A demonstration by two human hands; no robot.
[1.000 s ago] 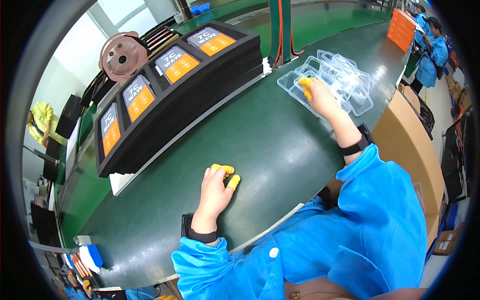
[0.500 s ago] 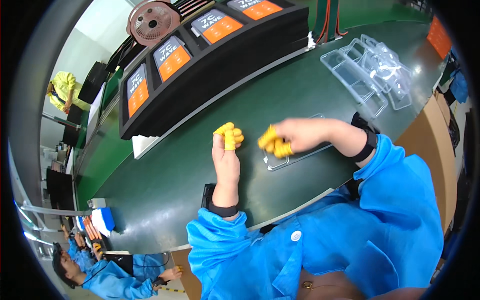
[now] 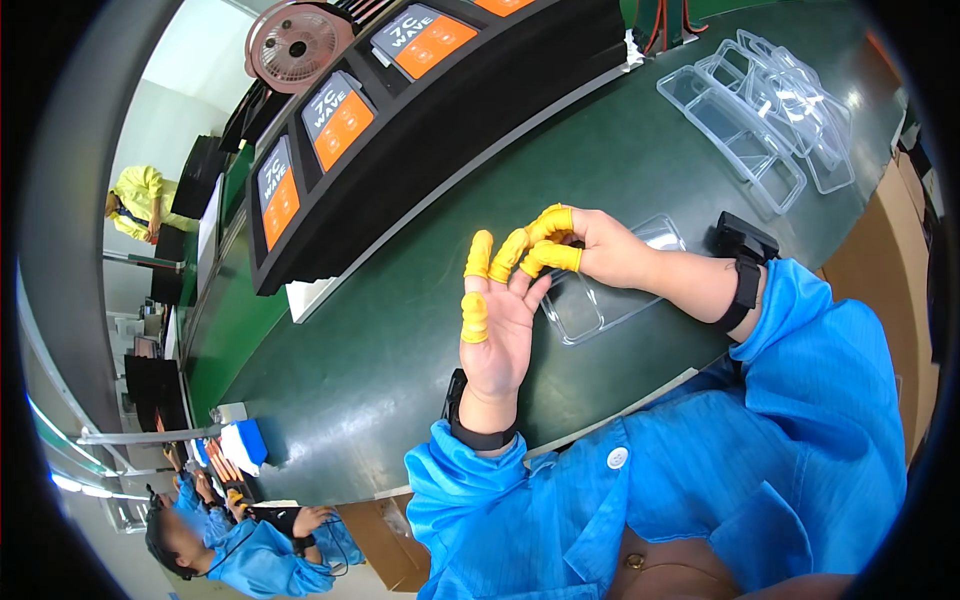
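Note:
My left hand (image 3: 500,340) is open over the green table, palm up with its fingers spread. Yellow finger cots (image 3: 475,318) cover its thumb and several fingertips. From the right, my right hand (image 3: 600,247) reaches across, also in yellow cots, its thumb and fingers closed at a finger cot (image 3: 510,254) on the left hand's fingertip. Part of that grip is hidden. Just beneath and beyond the right hand lies a clear plastic tray (image 3: 605,312) on the table; neither hand grips it.
A black foam rack (image 3: 480,135) holding orange-and-grey packs (image 3: 338,120) stands along the far side. Several clear trays (image 3: 765,120) are heaped at the far right. A fan (image 3: 298,48) sits behind the rack. A co-worker in blue (image 3: 250,560) is at lower left.
My left hand has unfolded from a curled shape to spread fingers. My right hand has come to the left hand's fingertips, uncovering more of the tray. The view has shifted slightly.

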